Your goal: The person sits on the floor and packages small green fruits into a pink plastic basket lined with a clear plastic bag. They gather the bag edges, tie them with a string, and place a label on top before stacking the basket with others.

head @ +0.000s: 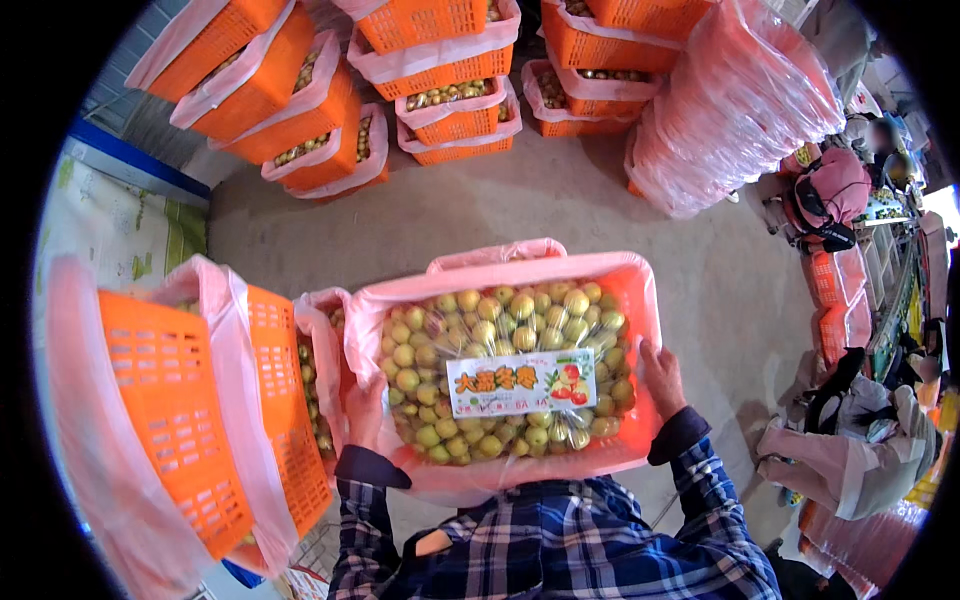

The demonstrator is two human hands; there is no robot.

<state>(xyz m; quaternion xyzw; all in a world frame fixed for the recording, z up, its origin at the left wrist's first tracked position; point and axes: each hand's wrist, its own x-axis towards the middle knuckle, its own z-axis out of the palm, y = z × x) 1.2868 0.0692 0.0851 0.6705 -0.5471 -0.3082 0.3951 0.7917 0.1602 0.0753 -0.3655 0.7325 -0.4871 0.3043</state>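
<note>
An orange plastic basket lined with pink film (457, 474) is directly in front of me, full of green, round jujube-like fruit (416, 356) under clear plastic. A white printed label with red fruit pictures (521, 382) lies on top of the plastic. My left hand (365, 409) grips the basket's left side, thumb over the lined rim. On the right side my right hand (661, 375) holds the rim. Part of another pink-lined basket (499, 255) shows just beyond the far edge.
Stacked orange baskets (169, 397) stand close on my left. Beyond the concrete floor (480, 202) are several more stacks (454, 64) and a tall pile wrapped in pink film (739, 112). People (832, 184) are at the right, near a long sorting line (892, 292).
</note>
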